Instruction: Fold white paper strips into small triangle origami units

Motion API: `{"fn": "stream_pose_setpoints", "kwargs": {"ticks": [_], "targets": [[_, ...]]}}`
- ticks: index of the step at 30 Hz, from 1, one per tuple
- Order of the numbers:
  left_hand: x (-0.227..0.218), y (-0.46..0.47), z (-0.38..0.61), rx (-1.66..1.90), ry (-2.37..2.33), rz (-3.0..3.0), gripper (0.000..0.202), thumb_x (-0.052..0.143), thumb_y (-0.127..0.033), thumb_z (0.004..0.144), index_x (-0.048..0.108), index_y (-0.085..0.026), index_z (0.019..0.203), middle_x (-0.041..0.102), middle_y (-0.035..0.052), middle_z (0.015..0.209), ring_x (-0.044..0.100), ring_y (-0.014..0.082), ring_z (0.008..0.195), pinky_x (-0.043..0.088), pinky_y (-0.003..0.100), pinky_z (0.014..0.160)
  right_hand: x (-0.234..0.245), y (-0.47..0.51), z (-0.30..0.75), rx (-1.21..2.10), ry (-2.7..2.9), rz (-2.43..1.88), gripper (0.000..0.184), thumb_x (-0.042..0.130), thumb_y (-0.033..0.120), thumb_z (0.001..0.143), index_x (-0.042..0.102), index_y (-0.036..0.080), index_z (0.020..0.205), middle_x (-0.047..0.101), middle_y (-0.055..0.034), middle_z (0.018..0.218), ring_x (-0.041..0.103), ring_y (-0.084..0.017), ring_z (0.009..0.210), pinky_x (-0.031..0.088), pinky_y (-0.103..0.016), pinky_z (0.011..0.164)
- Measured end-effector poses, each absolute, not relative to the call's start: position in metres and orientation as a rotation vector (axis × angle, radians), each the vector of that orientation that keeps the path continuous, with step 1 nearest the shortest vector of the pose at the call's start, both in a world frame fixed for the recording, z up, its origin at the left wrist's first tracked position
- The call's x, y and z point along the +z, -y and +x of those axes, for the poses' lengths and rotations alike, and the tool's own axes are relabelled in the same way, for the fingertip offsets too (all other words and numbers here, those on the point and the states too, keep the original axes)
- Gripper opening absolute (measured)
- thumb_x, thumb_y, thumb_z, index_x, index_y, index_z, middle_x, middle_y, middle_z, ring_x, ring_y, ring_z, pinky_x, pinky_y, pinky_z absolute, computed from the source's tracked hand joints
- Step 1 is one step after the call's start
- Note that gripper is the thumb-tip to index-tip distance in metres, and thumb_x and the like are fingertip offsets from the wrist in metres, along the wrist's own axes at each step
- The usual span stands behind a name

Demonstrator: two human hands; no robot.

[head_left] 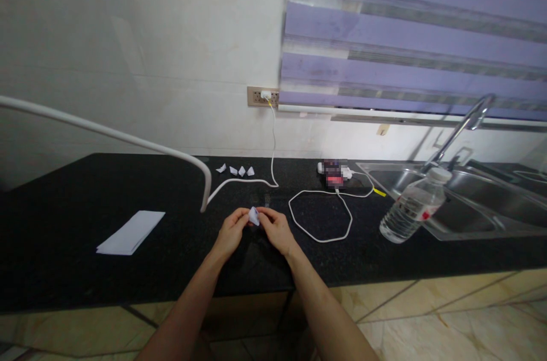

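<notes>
Between my two hands, over the black countertop, is a small folded piece of white paper [254,216]. My left hand [231,231] pinches its left side with thumb and fingers. On the other side my right hand [276,228] grips it the same way. Several small folded papers [241,171] lie in a row farther back, near the wall. To the left rests a stack of white paper strips [131,233], flat on the counter. The fingertips behind the held paper are partly hidden.
A white cable [239,180] runs across the counter to a wall socket [256,97]. Right of my hands a cable loop [320,240] joins a blurred phone [334,173]. Farther right a water bottle [412,206] stands beside the steel sink [461,236] and its faucet [461,127].
</notes>
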State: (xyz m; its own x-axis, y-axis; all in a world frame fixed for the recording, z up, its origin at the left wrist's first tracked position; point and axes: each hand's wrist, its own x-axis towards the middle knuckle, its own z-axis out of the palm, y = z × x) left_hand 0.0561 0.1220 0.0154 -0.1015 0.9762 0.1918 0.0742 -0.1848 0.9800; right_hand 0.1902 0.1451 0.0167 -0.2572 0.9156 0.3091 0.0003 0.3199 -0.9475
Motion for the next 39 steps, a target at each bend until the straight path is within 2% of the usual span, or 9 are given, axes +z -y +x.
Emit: {"fn": "stream_pose_setpoints", "kwargs": {"ticks": [9,13,16,25,39], "targets": [[0.0158,-0.1220,0.0571,1.414,-1.239,1.336,0.018,0.050,-0.030,0.072,0.059,-0.017,0.078,0.059,-0.0004,0.072,0.053,0.0121,0.069,0.041,0.023,0.068,0.0152,-0.1450,0.1895,1.145,1.534,-0.867,0.024,0.052,0.028,0.074,0.064,0.016,0.091,0.066,-0.0050,0.087,0.059,-0.016,0.077,0.046,-0.027,0.071],[0.0135,-0.1226,0.0598,1.525,-1.334,1.326,0.024,0.057,-0.032,0.067,0.054,-0.017,0.086,0.058,-0.0005,0.079,0.055,0.0115,0.072,0.042,0.023,0.068,0.0141,-0.1457,0.1879,1.165,1.520,-0.837,0.025,0.055,0.028,0.072,0.064,0.014,0.091,0.065,-0.0059,0.086,0.059,-0.015,0.076,0.046,-0.026,0.071],[0.0116,-0.1232,0.0599,1.588,-1.445,1.342,0.026,0.061,-0.033,0.064,0.053,-0.017,0.083,0.056,-0.0015,0.075,0.054,0.0104,0.068,0.043,0.022,0.065,0.0115,-0.1474,0.1869,1.158,1.508,-0.849,0.026,0.057,0.029,0.070,0.063,0.014,0.090,0.065,-0.0057,0.084,0.059,-0.015,0.072,0.046,-0.026,0.068],[0.0183,-0.1197,0.0594,1.416,-1.439,1.458,0.023,0.052,-0.036,0.071,0.059,-0.016,0.081,0.061,0.0005,0.075,0.056,0.0128,0.069,0.043,0.022,0.066,0.0081,-0.1476,0.1871,1.108,1.567,-0.864,0.025,0.056,0.028,0.071,0.063,0.014,0.090,0.065,-0.0059,0.085,0.058,-0.015,0.071,0.047,-0.026,0.067],[0.0184,-0.1202,0.0562,1.375,-1.517,1.446,0.022,0.049,-0.035,0.070,0.060,-0.017,0.076,0.061,-0.0012,0.070,0.055,0.0130,0.067,0.040,0.021,0.064,0.0144,-0.1448,0.1875,1.036,1.559,-0.887,0.018,0.050,0.026,0.074,0.062,0.015,0.083,0.063,-0.0027,0.075,0.057,-0.013,0.067,0.045,-0.023,0.062]]}}
